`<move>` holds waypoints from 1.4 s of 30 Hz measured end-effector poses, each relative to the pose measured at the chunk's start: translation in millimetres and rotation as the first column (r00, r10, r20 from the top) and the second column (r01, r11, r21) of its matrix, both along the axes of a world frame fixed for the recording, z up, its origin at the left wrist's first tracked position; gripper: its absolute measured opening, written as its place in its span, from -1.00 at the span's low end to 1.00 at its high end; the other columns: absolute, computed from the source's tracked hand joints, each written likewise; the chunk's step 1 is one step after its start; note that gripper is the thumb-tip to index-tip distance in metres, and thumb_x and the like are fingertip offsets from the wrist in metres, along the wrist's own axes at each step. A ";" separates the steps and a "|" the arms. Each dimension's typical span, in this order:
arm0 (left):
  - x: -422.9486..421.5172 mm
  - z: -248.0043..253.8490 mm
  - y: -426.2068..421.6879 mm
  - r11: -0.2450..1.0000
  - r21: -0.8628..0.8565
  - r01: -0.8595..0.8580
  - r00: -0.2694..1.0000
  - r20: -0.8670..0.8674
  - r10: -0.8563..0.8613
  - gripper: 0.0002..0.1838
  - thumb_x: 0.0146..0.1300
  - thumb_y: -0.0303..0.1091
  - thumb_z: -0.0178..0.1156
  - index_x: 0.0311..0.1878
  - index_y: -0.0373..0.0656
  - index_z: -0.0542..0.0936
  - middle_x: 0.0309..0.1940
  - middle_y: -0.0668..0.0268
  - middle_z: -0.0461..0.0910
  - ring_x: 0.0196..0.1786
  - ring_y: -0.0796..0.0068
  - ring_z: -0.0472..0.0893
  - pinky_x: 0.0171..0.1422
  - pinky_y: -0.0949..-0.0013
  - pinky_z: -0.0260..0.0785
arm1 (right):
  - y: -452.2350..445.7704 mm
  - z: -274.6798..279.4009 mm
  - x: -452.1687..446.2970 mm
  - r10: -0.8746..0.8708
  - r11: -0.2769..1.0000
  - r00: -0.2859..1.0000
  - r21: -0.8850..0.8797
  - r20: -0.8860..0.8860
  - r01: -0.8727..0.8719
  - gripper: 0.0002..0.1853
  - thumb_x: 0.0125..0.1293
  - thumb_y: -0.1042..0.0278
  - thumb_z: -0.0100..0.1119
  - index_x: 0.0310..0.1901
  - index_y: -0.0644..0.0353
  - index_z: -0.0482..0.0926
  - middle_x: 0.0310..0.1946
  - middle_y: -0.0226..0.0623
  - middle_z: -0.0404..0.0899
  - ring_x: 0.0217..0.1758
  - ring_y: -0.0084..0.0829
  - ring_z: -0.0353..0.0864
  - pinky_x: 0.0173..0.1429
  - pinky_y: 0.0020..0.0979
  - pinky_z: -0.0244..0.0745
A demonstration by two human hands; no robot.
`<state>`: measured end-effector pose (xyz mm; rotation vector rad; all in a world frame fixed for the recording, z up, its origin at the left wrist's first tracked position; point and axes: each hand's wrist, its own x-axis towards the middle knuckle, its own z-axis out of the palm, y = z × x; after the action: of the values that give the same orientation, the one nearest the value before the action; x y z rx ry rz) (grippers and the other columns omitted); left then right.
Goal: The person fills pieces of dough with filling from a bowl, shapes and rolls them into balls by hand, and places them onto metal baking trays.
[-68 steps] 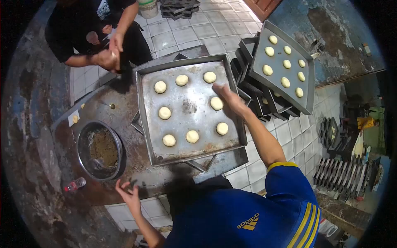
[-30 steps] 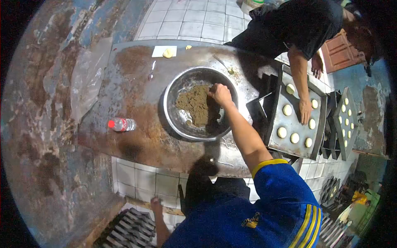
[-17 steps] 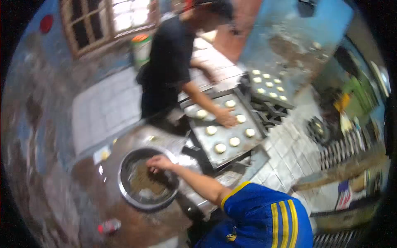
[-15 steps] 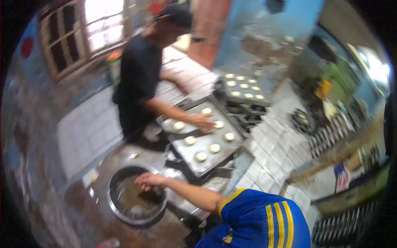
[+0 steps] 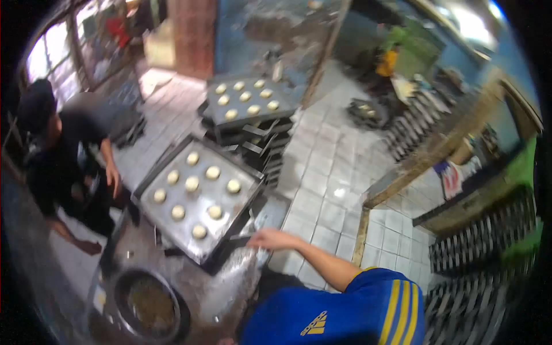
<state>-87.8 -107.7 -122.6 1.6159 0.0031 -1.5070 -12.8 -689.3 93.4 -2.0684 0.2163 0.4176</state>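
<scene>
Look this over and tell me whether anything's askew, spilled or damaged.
The square grey metal tray of pale round dough balls sits askew to the dark metal edges jutting out beneath, possibly on purpose. The blue painted wall behind looks damaged, with a large dark worn patch. No spill is clear in the blur.

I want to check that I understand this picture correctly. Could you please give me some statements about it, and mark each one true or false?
1. The front tray carries nine pale dough balls. True.
2. The bowl stands on the table. True.
3. The wearer's right hand is inside the bowl. False: it is beside the front tray.
4. The co-worker's hands are pressing the dough balls. False: both are away from them.
</scene>
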 end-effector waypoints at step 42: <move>-320.0 7.9 -151.3 0.237 0.259 -0.936 0.325 0.386 0.863 -0.67 0.48 -0.25 0.21 0.24 -0.04 0.53 -0.13 0.24 0.74 -0.37 0.49 0.64 -0.40 0.40 0.44 | -65.9 -96.0 55.3 -0.043 0.729 0.998 0.681 -0.051 0.066 -0.62 0.63 0.22 0.18 0.30 0.27 0.60 -0.06 -0.19 0.78 -0.15 -0.48 0.76 -0.12 -0.42 0.67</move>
<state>-407.9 -259.0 -114.7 1.5615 1.1280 -0.3891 42.6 -755.2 -2.6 -1.3160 0.1134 0.4152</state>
